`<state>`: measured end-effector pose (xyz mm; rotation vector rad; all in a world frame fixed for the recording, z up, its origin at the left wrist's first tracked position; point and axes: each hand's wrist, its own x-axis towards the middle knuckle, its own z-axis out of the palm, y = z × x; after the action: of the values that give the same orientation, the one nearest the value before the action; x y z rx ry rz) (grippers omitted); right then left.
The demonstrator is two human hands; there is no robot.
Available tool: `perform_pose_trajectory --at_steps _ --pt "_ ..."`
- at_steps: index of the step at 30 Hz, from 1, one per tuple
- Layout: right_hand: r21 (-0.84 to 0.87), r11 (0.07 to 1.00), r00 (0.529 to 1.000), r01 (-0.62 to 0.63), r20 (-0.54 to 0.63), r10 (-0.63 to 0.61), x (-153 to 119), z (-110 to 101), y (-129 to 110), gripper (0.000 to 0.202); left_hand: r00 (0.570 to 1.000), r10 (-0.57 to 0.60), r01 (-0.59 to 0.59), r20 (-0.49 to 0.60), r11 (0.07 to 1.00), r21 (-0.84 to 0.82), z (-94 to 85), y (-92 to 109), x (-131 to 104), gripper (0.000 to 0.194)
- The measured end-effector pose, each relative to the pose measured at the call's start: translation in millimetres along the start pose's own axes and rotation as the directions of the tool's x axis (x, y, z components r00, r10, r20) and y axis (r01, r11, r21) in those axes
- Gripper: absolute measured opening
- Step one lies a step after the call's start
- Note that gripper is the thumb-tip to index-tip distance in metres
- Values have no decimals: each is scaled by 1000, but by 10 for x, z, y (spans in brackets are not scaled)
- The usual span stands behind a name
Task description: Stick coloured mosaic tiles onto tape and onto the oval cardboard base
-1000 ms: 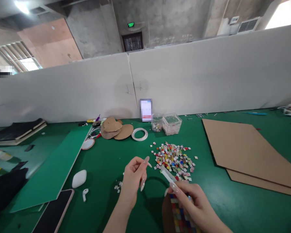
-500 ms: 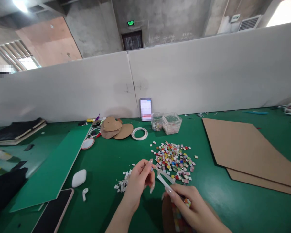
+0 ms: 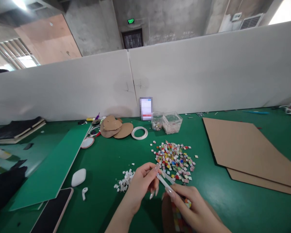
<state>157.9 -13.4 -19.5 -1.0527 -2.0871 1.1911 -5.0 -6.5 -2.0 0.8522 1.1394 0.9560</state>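
Between both hands runs a thin white strip [image 3: 163,181], with a second translucent strip [image 3: 169,177] beside it. My left hand [image 3: 145,181] pinches the upper left end of the white strip with thumb and fingertips. The lower right end is gripped by my right hand [image 3: 190,202], thumb on top. Beneath my right hand is a brown board [image 3: 167,210] partly covered with coloured square tiles [image 3: 180,220]; the hand hides much of it. A pile of coloured tiles [image 3: 172,155] lies just beyond the hands, and small white pieces [image 3: 126,182] lie left of my left hand.
Farther back stand a clear tub [image 3: 172,123], a round jar [image 3: 157,121] and a lit phone [image 3: 145,108]. A white coil [image 3: 139,133] and cardboard discs [image 3: 123,130] lie nearby. Cardboard sheets [image 3: 247,145] are right; a green board [image 3: 55,165], earbud case [image 3: 79,177] and dark phone [image 3: 52,210] are left.
My left hand has moved slightly right and down, onto the end of the white strip. The translucent strip now lies closer to the white one. My right hand has barely moved.
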Motion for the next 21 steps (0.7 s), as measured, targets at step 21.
perform_pose_trajectory --at_steps 21 --pt "23 1000 1000 0 -14 1 -15 3 -2 35 999 -5 18 46 963 -267 29 -78 -6 25"
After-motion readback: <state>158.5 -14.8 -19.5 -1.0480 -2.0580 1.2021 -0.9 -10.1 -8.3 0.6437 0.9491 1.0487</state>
